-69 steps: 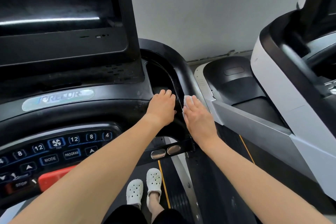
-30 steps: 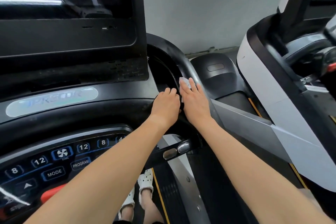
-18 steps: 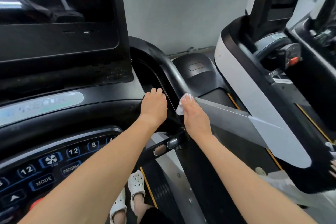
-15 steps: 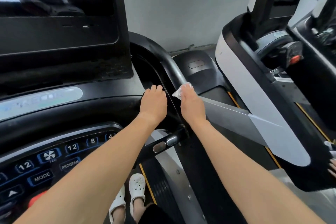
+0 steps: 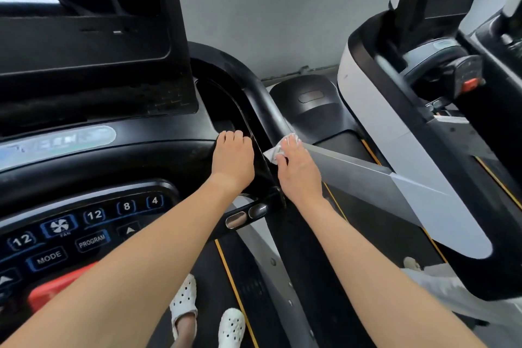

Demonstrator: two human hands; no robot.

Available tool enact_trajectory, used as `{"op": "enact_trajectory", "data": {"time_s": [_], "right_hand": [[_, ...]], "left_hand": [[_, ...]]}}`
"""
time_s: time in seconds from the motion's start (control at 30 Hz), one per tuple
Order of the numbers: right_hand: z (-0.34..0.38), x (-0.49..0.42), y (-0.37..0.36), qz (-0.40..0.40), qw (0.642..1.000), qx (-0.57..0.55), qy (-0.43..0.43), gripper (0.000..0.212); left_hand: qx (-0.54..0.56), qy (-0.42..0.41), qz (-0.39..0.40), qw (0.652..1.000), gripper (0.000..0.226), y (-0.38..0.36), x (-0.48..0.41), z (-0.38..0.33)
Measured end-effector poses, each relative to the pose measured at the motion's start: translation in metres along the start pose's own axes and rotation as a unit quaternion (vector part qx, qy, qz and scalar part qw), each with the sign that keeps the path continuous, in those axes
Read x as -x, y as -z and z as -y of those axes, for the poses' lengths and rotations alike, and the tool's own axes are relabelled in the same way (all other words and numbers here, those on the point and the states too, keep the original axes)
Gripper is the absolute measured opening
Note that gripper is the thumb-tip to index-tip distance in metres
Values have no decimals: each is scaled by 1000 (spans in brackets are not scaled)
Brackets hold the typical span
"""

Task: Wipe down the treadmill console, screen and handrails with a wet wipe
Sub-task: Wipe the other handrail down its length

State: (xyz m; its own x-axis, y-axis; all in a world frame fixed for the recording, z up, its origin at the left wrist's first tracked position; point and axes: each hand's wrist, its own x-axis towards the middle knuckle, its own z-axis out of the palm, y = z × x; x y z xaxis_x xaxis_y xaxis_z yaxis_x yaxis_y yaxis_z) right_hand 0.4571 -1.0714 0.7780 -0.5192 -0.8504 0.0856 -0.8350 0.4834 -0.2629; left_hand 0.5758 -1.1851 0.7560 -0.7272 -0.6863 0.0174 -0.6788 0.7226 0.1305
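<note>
At the right end of the treadmill console point(image 5: 118, 155), your left hand point(image 5: 233, 159) rests palm-down on glossy black plastic. Its fingers are together, with the tips at the lip of the storage pocket point(image 5: 226, 113), and it holds nothing. Your right hand point(image 5: 299, 172) lies flat with fingers nearly straight, pressing the wet wipe point(image 5: 272, 153) onto the black handrail point(image 5: 254, 85). The wipe is white and crumpled, and shows past your fingertips and thumb. The hands are just beside each other, apart.

Surface: the console is dark and reflective. The keypad point(image 5: 93, 223) at lower left has blue-outlined keys (FAN, PROGRAM, MODE). A red bar point(image 5: 53, 291) sits partly behind your left forearm. The screen point(image 5: 79, 8) at upper left is dark and shows reflections.

Room: a plain grey wall point(image 5: 254, 8) is ahead. A neighbouring treadmill point(image 5: 375, 127), white and black, stands to your right.

Edges and clearance: the handrail curves from beside the screen toward you and bounds the pocket. The neighbour's grey frame point(image 5: 353, 178) runs just beside your right hand. Free space shows over its low motor hood point(image 5: 310, 104), between the handrail and the white upright. Below, your white perforated shoes point(image 5: 183, 299) stand on the belt point(image 5: 206, 265).
</note>
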Motion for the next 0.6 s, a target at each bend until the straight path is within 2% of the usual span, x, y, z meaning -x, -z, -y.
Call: {"op": "enact_trajectory", "data": {"time_s": [0.17, 0.27, 0.37, 0.47, 0.6], "right_hand": [[-6, -28, 5, 7, 1000, -11, -12, 26], [-9, -4, 5, -28, 999, -29, -32, 26], [-14, 19, 4, -42, 997, -62, -30, 36], [-28, 15, -2, -47, 999, -26, 5, 47], [-29, -8, 9, -1, 999, -42, -15, 41]], "left_hand": [[19, 11, -5, 1000, 36, -2, 5, -5], [112, 24, -17, 993, 49, 7, 9, -17], [241, 30, -2, 970, 60, 21, 12, -33], [260, 6, 14, 965, 55, 23, 11, -41], [239, -3, 47, 970, 49, 16, 11, -44]]}}
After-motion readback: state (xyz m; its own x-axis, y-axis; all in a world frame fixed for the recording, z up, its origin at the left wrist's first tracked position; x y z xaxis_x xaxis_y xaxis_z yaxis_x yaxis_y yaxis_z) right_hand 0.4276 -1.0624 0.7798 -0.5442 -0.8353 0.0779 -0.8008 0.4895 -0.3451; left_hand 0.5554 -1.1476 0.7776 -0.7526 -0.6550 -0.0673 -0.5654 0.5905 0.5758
